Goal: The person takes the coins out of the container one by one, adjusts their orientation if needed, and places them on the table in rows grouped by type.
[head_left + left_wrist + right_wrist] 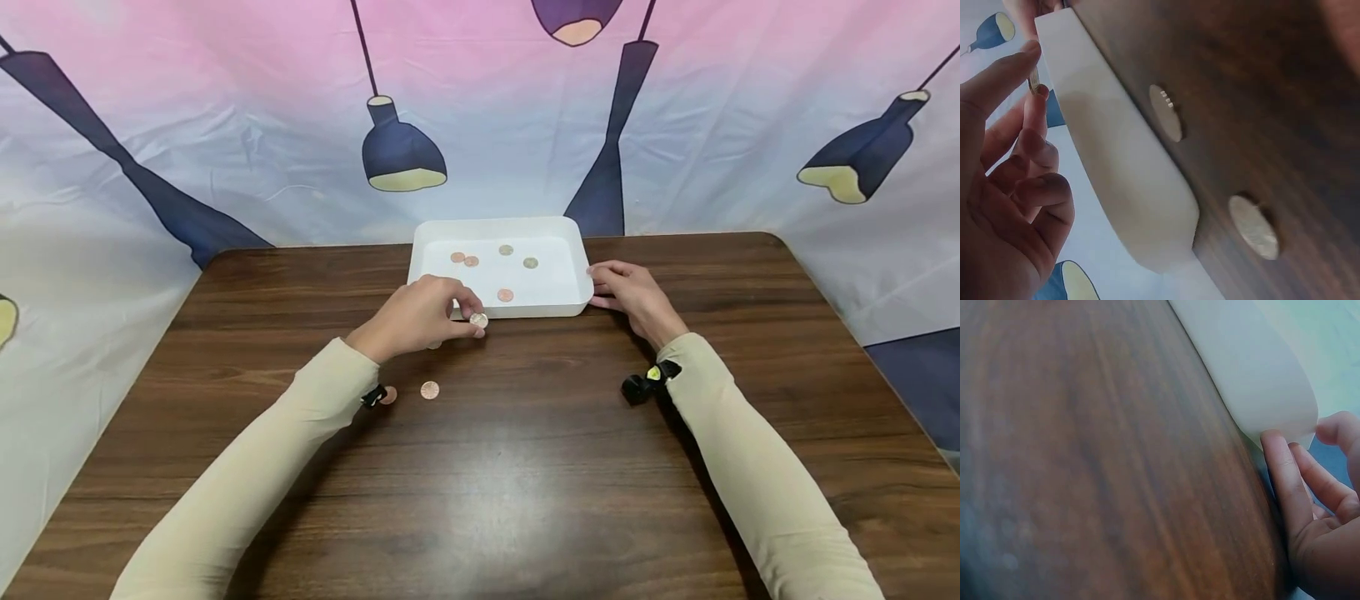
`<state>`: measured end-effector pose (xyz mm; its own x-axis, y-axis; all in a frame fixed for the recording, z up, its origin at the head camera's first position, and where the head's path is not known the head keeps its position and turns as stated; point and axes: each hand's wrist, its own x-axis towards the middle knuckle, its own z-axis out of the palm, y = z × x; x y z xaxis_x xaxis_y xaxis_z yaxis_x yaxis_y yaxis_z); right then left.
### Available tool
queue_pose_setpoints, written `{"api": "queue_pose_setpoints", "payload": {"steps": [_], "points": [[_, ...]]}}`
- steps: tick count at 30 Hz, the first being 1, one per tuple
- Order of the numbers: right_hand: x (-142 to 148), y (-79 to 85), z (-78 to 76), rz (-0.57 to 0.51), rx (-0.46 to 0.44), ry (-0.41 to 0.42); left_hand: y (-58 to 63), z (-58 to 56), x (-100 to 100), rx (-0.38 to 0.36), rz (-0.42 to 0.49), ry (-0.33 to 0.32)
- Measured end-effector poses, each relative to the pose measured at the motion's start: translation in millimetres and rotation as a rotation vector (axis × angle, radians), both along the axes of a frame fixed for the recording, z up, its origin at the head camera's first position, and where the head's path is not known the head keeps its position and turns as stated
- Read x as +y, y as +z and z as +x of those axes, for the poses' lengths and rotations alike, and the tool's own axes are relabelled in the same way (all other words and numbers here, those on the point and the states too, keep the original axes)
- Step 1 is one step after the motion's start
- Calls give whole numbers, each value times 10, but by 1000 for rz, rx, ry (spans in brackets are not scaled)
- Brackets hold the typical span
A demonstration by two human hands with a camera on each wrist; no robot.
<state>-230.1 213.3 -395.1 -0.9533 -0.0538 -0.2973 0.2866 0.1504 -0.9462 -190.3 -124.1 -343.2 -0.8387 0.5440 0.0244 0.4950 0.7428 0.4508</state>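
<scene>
My left hand [423, 312] pinches a silver-coloured coin [478, 320] between thumb and fingertips, just by the front wall of a white tray [525, 311]. The held coin [1034, 79] appears edge-on in the left wrist view. At the tray's right side, my right hand [636, 296] touches the outer wall with its fingertips; in the right wrist view one straight finger [1286, 481] lies against the wall and another fingertip meets the rim. Inside the tray are several coins, among them a copper one [506, 295] and a silver-toned one [531, 262].
On the brown wooden table [525, 450] lie a copper coin [430, 390] and another copper coin [388, 395] beside the left wrist. A further coin [433, 345] is mostly hidden under the left hand. Behind the table hangs a lamp-patterned cloth [285, 150].
</scene>
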Motion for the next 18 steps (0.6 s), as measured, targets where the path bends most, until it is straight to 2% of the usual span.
{"api": "queue_pose_setpoints", "payload": {"steps": [8, 14, 18], "points": [[6, 2, 11, 7, 6, 9, -74, 84, -100, -3, -33, -6], [2, -3, 16, 3, -7, 13, -126, 115, -117, 4, -121, -26], [-3, 7, 14, 9, 3, 13, -108, 129, -82, 43, -191, -25]]}}
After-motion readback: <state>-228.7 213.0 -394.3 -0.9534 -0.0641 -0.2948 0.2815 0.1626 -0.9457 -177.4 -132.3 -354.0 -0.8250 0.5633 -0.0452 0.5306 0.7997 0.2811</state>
